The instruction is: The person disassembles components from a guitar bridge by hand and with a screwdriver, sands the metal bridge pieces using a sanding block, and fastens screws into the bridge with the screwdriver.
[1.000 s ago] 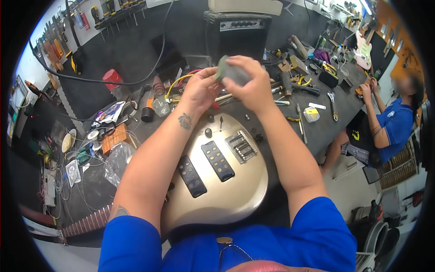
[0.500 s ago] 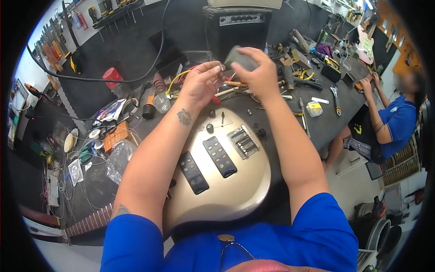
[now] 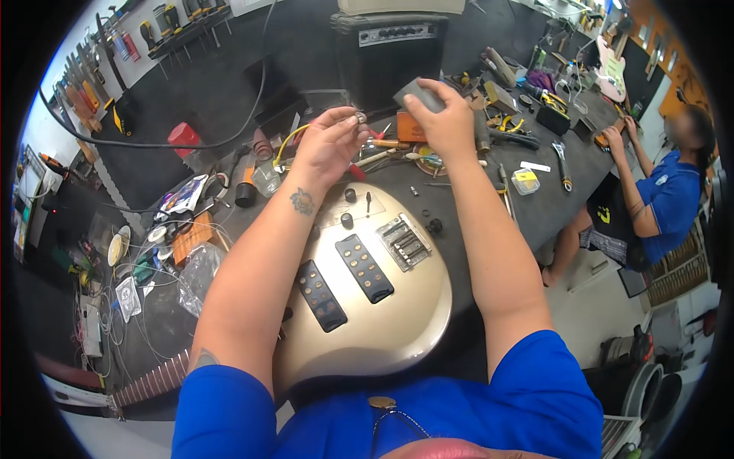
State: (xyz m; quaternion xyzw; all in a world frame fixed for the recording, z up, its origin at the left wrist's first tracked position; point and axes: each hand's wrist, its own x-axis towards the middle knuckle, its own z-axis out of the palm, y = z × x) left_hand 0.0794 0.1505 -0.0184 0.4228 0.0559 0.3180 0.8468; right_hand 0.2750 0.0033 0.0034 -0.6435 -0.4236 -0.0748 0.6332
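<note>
Pinched between the thumb and fingertips of my left hand (image 3: 330, 145) is a small shiny metal part (image 3: 361, 118), too small to name exactly. My right hand (image 3: 446, 122) grips a flat grey sanding block (image 3: 420, 95), held up just right of the metal part and apart from it. Below both hands lies a gold bass guitar body (image 3: 413, 321) with two black pickups (image 3: 365, 268), a metal bridge (image 3: 404, 242) and black knobs (image 3: 347, 221). Its fretted neck (image 3: 153, 381) runs off to the lower left, passing under my left arm.
Behind my hands stands an amplifier (image 3: 401, 34). Pliers (image 3: 505, 126), an adjustable wrench (image 3: 562, 164) and a small plastic box (image 3: 526, 181) lie to the right. Wires, a clear bag (image 3: 200, 279) and a red cup (image 3: 183, 136) are on the left. A person (image 3: 669, 191) works at the far right.
My right hand with the sanding block has moved right, away from the metal part, opening a gap. My left hand still pinches the part, slightly further left in view.
</note>
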